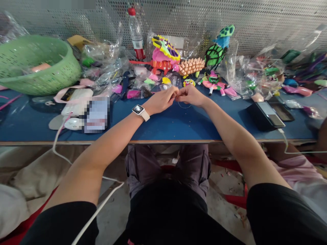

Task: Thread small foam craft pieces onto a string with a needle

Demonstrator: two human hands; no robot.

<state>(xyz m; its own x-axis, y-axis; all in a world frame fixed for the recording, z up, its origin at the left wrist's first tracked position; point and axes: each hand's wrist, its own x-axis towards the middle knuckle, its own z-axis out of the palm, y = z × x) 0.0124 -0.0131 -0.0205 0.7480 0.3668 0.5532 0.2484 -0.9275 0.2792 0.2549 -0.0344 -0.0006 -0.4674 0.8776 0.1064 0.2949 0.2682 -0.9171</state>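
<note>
Blue table top [178, 124], wooden front edge nearest you. Both your forearms reach across it toward the middle.

Your left hand [162, 100] and right hand [190, 95] meet above the table's centre, fingertips touching each other. The fingers of both hands are pinched together on a thin thread [184, 106]; a small loop of it hangs below the right hand, just over the table surface. What lies between the pinched fingertips is too small to tell. A white watch [140, 111] sits on your left wrist.

Toward the left front edge: a white mouse-like device [73, 123] with its cable running off the edge. Toward the right front edge: a black box [264, 116], beside a flat dark tray [282, 111].

Just past your hands: a small green-and-pink figure [214, 81] lying flat, and loose coloured pieces in clear bags.

Back edge: a spiked orange piece [191, 66], a pink-and-yellow model [165, 54], a green turtle-like model [217, 51], and a plastic bottle [136, 34] with red cap, upright. Back left corner: a green basket [61, 68]. Perforated metal sheet [268, 23] stands behind the table.
</note>
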